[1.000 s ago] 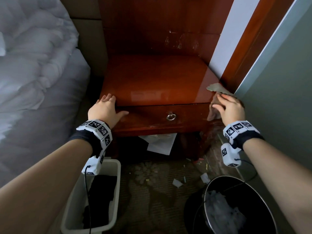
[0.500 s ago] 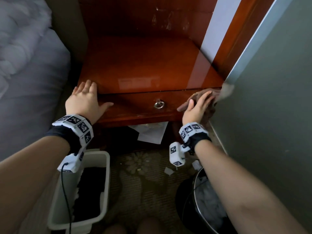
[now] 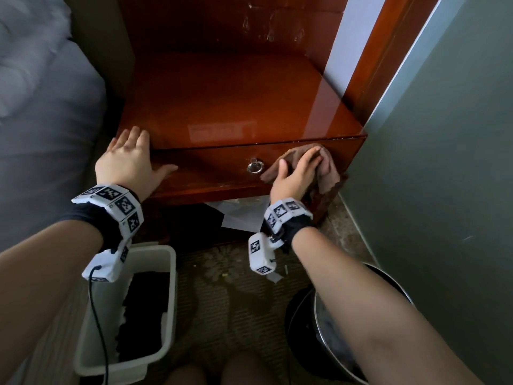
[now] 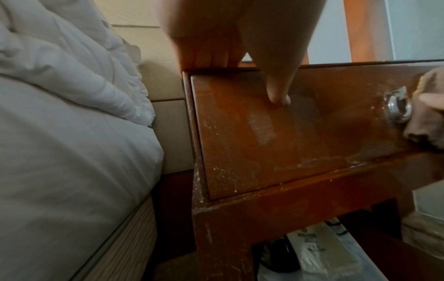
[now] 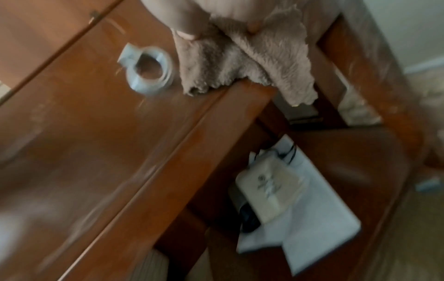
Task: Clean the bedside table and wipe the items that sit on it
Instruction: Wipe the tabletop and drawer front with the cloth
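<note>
The red-brown bedside table (image 3: 236, 107) has a bare glossy top. My right hand (image 3: 297, 173) presses a brown cloth (image 3: 327, 165) flat against the drawer front (image 3: 211, 168), just right of the metal ring pull (image 3: 255, 167). My left hand (image 3: 127, 159) rests on the table's front left corner, its fingers over the top edge and its thumb (image 4: 278, 95) on the dusty drawer front (image 4: 240, 142). The blurred right wrist view shows the cloth (image 5: 240, 62) hanging over the drawer's lower edge beside the ring pull (image 5: 149, 70).
A white bin (image 3: 163, 273) with dark contents stands on the carpet at lower left, a black round bucket (image 3: 319, 329) at lower right. White paper bags (image 3: 241, 215) lie under the table. The bed (image 3: 41, 134) is close on the left, a grey wall (image 3: 444, 190) on the right.
My right hand has carried the cloth from the table's right front corner leftward across the drawer front to the ring pull. The left hand has stayed on the left corner.
</note>
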